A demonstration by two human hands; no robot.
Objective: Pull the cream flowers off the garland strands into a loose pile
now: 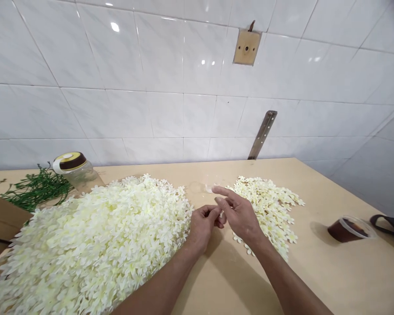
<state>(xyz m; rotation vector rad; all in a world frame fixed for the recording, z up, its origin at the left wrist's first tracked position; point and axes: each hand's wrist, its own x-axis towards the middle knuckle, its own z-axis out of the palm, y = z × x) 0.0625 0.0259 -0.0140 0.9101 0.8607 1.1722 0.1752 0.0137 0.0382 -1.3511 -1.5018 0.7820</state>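
A big heap of cream-white artificial flowers [95,236] covers the left half of the wooden table [315,271]. A smaller, flatter pile of the same flowers [269,205] lies to the right. Between the two piles my hands meet. My left hand [202,223] is curled, its fingertips pinched together at the edge of the big heap. My right hand [238,212] touches the left fingers, with thumb and forefinger pinching a small white flower piece [209,188] at its fingertips.
Green plastic stems [36,190] and a jar with a brown and yellow lid [72,167] lie at the back left beside a cardboard box [1,223]. A small tub with brown contents [348,229] and a black object [392,225] sit at the right. A tiled wall rises behind.
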